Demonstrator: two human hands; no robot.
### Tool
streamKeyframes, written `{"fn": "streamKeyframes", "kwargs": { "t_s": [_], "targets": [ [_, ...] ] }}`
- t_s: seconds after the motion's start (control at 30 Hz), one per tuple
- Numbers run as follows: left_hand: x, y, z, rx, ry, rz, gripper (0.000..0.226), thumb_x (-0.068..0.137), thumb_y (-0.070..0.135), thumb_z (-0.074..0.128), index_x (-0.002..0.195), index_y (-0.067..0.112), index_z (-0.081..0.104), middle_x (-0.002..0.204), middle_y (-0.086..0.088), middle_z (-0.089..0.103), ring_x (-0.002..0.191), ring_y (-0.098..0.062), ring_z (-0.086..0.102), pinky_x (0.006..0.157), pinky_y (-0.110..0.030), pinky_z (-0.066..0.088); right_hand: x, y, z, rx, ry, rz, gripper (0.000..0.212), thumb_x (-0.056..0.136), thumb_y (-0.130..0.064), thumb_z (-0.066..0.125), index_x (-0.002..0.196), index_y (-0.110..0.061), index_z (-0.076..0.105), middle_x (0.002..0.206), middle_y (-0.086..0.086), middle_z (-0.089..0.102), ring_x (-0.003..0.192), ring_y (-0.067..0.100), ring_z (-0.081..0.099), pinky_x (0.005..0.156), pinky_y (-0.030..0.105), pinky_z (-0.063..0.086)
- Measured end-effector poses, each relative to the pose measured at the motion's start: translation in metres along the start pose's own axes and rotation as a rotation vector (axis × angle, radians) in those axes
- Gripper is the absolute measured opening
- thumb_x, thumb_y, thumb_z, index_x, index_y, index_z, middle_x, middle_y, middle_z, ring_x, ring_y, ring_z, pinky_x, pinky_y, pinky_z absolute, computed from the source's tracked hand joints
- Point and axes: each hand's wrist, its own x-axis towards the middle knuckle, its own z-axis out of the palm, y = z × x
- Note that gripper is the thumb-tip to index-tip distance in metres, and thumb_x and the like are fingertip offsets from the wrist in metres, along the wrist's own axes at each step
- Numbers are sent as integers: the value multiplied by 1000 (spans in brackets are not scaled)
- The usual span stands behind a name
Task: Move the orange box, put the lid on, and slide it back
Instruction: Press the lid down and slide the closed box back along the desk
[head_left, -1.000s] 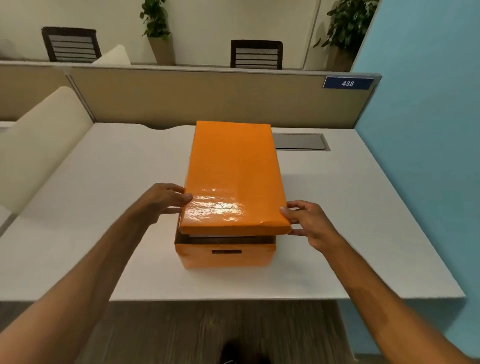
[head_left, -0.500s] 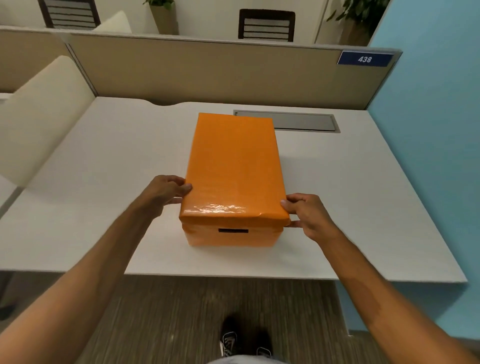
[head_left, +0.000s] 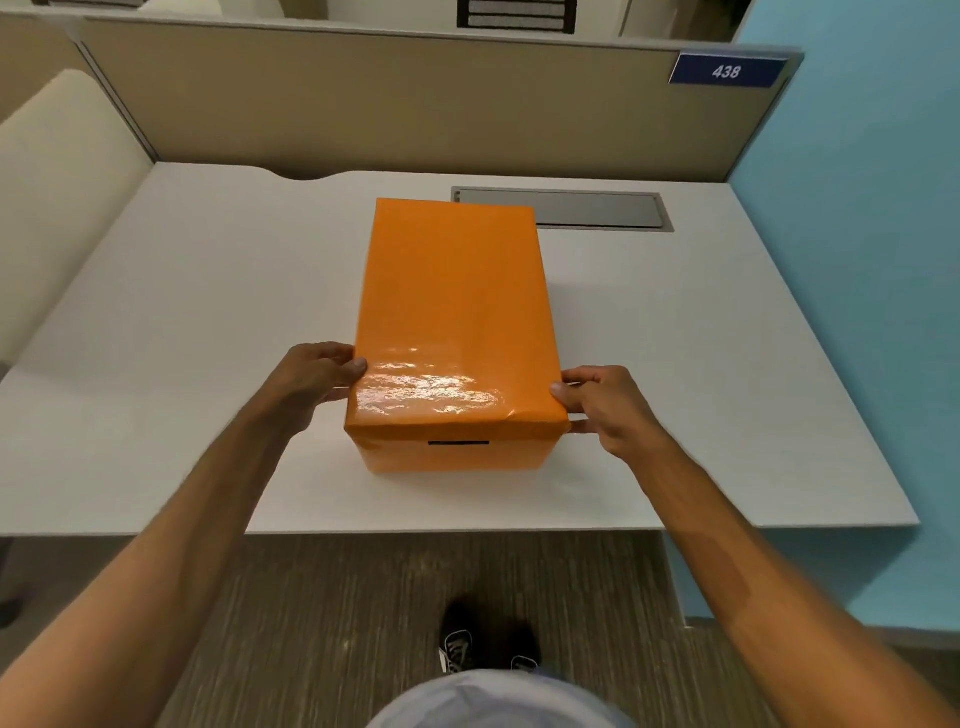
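**Lid seated; box ready to slide back**

One orange box (head_left: 451, 456) stands on the surface (head_left: 208, 312), near its front edge and roughly centred between my arms. One lid (head_left: 454, 312) covers it; the lid looks fully down, with its near skirt overlapping the box wall just above the dark handle slot (head_left: 458, 443).

My left hand (head_left: 311, 376) grips the lid's near left corner, thumb on top and fingers curled down the side. My right hand (head_left: 605, 408) grips the near right corner the same way. Both hands are closed on the lid, not released.

The long axis of the box runs straight away from me, toward the partition (head_left: 415, 114). The box lies directly ahead, between the two hands, and neither hand is clearly nearer. I judge that the remaining step is a push along that long axis, toward the one grey cable hatch (head_left: 561, 209) near the far right corner of the box.
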Motion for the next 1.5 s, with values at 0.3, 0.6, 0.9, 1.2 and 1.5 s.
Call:
{"fn": "streamKeyframes", "kwargs": {
  "t_s": [0.3, 0.6, 0.9, 1.2, 1.5],
  "targets": [
    [2, -9, 7, -27, 30, 7, 36, 95, 19, 61, 130, 10, 61, 112, -1, 69, 107, -28, 65, 80, -39, 52, 7, 5, 0, -14, -23, 37, 31, 90, -14, 71, 121, -12, 64, 108, 4, 69, 90, 18, 68, 56, 31, 56],
    [32, 20, 3, -244, -44, -157, 65, 88, 27, 71, 146, 19, 42, 137, -5, 53, 122, -30, 52, 98, -49, 44, 50, -15, -4, 104, -43, 40, 18, 92, -27, 64, 108, -18, 67, 108, 10, 71, 103, 31, 68, 83, 44, 57],
    [96, 83, 22, -156, 83, -78, 61, 95, 43, 57, 145, 11, 42, 153, -10, 44, 139, -36, 41, 112, -55, 30, 154, -70, 12, -170, 11, -240, 65, 97, -37, 59, 155, -31, 30, 148, 9, 49, 128, 28, 54, 99, 47, 51],
    [152, 110, 23, -53, 287, -74, 45, 98, 39, 52, 129, 8, 59, 133, -13, 61, 114, -32, 58, 96, -49, 48, 223, -103, 23, -426, 100, -407, 62, 98, -42, 55, 153, -21, 36, 148, 7, 51, 127, 29, 55, 100, 44, 47],
    [167, 102, 23, -58, 347, -98, 38, 96, 33, 58, 123, 7, 65, 124, -12, 64, 117, -36, 59, 90, -48, 48, 235, -85, 25, -502, 155, -430, 63, 97, -58, 45, 153, -33, 33, 138, 5, 60, 112, 26, 64, 91, 48, 53]
  ]
}}
